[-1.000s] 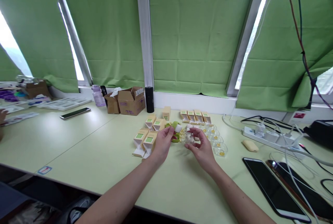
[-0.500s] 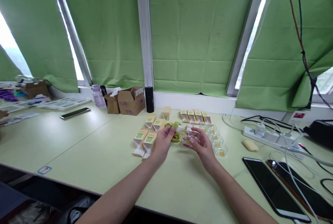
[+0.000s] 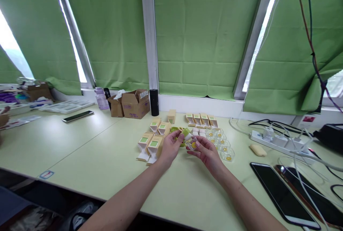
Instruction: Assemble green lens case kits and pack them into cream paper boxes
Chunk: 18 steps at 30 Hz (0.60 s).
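The left hand [image 3: 170, 148] has its thumb and fingers pinched narrow on a small green-and-white piece [image 3: 187, 133], gripping its green part and leaving the white end exposed. The right hand [image 3: 209, 155] holds a clear cup [image 3: 190, 145] with a yellow spot between thumb and fingertips. Everything hinges on how these two sit to each other: from the green-and-white piece, the cup lies at about five o'clock, close by, and the piece's long axis seems to slant from ten o'clock to four, white end towards the cup and the right hand. Whether that white end touches the cup or stops just short, I cannot tell; nor can I make out which way the cup's opening faces. Taking the held pair as the clock's centre, labelled cartons [image 3: 154, 146] stand at nine, just beside the left hand, and a lone carton [image 3: 172, 116] stands near eleven. Four open cartons [image 3: 201, 120] line up at one, white pieces [image 3: 198, 133] cluster at two, and more clear cups [image 3: 225, 148] with yellow spots spread on the table [image 3: 171, 191] at three, the right hand being nearer to those.
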Each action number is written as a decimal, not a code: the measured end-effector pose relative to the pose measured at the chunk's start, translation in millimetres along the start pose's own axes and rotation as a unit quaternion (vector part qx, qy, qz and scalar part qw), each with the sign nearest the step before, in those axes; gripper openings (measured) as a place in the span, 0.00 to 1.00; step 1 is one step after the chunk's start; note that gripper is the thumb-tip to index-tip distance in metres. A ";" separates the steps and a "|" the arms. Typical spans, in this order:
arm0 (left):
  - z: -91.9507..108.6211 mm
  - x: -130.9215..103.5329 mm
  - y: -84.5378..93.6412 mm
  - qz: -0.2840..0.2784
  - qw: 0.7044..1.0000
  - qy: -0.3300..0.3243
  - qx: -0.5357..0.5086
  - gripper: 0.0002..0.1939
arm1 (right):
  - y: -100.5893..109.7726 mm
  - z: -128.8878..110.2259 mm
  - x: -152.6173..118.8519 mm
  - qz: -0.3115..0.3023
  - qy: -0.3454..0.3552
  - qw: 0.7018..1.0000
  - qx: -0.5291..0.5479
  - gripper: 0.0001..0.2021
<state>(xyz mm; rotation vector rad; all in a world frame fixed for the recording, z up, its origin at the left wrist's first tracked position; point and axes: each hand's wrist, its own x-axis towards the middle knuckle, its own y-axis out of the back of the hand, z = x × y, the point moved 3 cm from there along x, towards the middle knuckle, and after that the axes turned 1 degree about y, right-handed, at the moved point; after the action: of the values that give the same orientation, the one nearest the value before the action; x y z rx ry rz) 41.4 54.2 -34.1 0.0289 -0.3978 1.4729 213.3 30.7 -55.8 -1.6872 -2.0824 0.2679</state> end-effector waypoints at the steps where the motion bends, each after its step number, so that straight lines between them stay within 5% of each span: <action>1: -0.4 0.1 -0.2 -0.003 1.000 0.001 -0.002 0.29 | -0.2 -0.5 0.0 0.002 0.001 1.000 -0.003 0.22; 18: -4.7 1.2 -2.9 -0.030 0.999 0.009 0.019 0.33 | -4.0 -2.9 -1.9 0.007 0.009 1.000 -0.011 0.24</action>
<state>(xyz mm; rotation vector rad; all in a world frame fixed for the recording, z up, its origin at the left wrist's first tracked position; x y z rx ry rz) 45.5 56.3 -37.5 0.0570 -0.3512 1.4204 211.4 27.6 -52.0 -1.7113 -2.0691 0.2352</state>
